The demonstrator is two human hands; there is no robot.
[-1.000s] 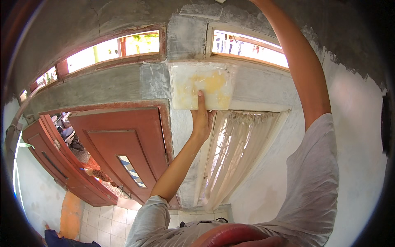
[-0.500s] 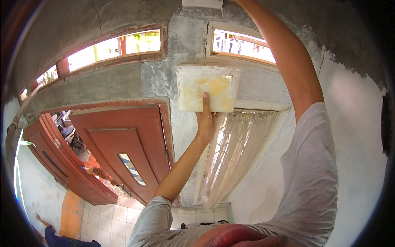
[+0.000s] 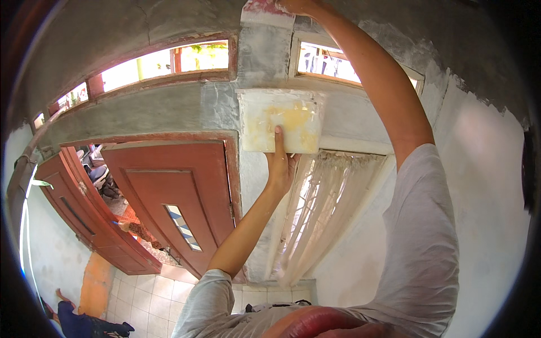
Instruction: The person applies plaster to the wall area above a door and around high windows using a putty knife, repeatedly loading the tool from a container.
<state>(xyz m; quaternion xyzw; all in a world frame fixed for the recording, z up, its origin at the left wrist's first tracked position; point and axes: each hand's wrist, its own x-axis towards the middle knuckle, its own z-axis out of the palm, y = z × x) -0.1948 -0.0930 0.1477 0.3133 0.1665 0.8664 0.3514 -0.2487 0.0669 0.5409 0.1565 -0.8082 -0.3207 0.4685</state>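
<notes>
Gripping a yellow-stained white board (image 3: 258, 115) by its lower edge, thumb flat on its face, the person's left hand (image 3: 280, 166) holds it up before the wall (image 3: 360, 124), beside the door frame's (image 3: 234, 164) upper right corner and above the curtain (image 3: 332, 197). Higher up, the right hand (image 3: 301, 6), partly cut off from view, has its fingers closed on the right side of a red-and-white scraper (image 3: 267, 17).

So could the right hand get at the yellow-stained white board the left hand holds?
Probably: the right hand is raised above the white board with nothing visible in between, though it seems to be holding a flat tool.
</notes>
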